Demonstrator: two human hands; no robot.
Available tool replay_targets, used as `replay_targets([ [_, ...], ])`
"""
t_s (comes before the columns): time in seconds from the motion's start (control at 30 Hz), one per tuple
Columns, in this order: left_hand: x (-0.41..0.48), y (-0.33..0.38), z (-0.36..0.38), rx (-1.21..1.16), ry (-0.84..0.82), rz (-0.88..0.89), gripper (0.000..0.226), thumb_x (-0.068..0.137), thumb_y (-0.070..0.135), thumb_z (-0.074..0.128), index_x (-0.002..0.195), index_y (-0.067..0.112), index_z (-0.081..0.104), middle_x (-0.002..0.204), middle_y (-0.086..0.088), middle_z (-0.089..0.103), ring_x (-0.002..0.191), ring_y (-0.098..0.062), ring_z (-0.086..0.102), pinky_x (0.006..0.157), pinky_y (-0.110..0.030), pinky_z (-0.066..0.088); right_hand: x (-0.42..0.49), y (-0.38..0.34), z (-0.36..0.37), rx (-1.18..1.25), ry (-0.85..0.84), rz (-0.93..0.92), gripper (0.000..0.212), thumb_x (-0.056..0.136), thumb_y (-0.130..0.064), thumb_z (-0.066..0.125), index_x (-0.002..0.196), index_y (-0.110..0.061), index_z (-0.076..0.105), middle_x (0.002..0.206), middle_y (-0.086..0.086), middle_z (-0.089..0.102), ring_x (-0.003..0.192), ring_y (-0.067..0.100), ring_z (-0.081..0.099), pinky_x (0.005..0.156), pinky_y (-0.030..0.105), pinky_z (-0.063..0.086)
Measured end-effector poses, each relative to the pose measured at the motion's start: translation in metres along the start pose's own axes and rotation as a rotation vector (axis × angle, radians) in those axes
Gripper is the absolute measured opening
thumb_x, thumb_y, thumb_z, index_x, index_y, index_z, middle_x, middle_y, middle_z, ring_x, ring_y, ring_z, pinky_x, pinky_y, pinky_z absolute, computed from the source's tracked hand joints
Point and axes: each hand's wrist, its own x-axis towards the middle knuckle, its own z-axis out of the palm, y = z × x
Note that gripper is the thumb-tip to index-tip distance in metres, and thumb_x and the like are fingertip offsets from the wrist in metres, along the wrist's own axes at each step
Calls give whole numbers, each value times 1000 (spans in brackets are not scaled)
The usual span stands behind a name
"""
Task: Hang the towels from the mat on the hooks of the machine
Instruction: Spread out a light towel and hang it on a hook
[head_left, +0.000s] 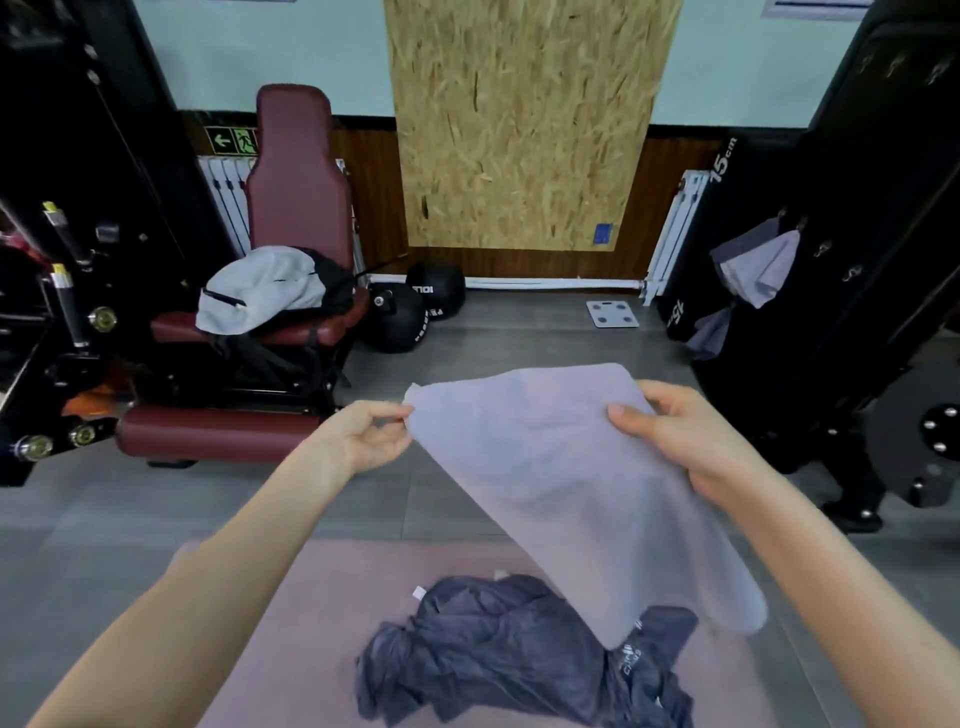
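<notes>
Currently looking down at a grey tiled floor (441, 499).

Surroundings:
- Far left: maroon padded seat (298, 182) of an exercise station, with a white-and-black bag (260, 291) lying on its cushion.
- Just right of the seat, near the wall: two black medicine balls (402, 322), touching.
- Further right on the floor: white bathroom scale (612, 314).
- On the wall behind: chipboard panel (524, 124), a radiator (228, 192) behind the seat, a green exit sign (232, 140).
- Right side: black machine (872, 234), leaning in the wide-angle view, small hooks (852, 273) up its face. Two grey towels (758, 270) hanging there, one above the other.

Carrier and contents:
- Bottom of view: pink mat (311, 597), far edge just below the hands.
- Crumpled toward the mat's near right corner: heap of dark grey towels (483, 654), small white label showing at its upper left.

Task item:
- Off the mat: light grey towel (561, 478), held in the air above the mat's far edge and spread out.
- Lowest corner hanging over the right part of the dark heap and hiding it.

Grip:
- With the left hand (371, 436): fingers (389, 413) curled against the thumb, pinching the towel's left corner.
- With the right hand (691, 441): thumb on top of the cloth, fingers hidden beneath it, clamped on the towel's right edge.
</notes>
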Motion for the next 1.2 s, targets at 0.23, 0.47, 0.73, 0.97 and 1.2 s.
replay_targets([
  [0.23, 14, -45, 9, -166, -180, 172, 14, 94, 17, 51, 100, 18, 63, 86, 1, 73, 79, -13, 69, 72, -32, 48, -2, -45, -3, 35, -104, 60, 21, 89, -4, 58, 102, -15, 69, 93, 5, 74, 81, 19, 71, 70, 29, 58],
  [0.47, 22, -62, 20, -117, -361, -71, 36, 88, 48, 52, 119, 29, 46, 123, -18, 59, 116, -35, 55, 105, -56, 32, 4, -71, 2, -44, -66, 26, 21, 90, -4, 56, 104, -15, 67, 93, 1, 71, 74, 9, 69, 63, 20, 57],
  [0.73, 30, -79, 16, -46, -318, -204, 30, 69, -7, 53, 97, 1, 58, 84, -13, 70, 74, -26, 71, 67, -37, 59, 4, -65, -3, 12, -1, 103, 24, 89, -6, 58, 111, -11, 65, 98, 5, 72, 82, 15, 70, 65, 24, 58],
  [0.97, 32, -80, 19, 320, -284, -315, 10, 80, 12, 65, 87, 13, 58, 75, -2, 68, 86, -18, 60, 87, -39, 44, -9, -47, -8, -9, 45, 148, 24, 90, -8, 57, 113, -11, 65, 104, 8, 71, 95, 22, 68, 70, 25, 58],
  [1.2, 36, -93, 42, 378, -175, 274, 15, 96, 6, 48, 110, 8, 46, 115, -13, 56, 100, -23, 55, 97, -42, 43, -22, -11, -22, 60, 164, 160, 19, 91, -7, 56, 107, -9, 66, 97, 7, 72, 84, 17, 70, 65, 22, 57],
])
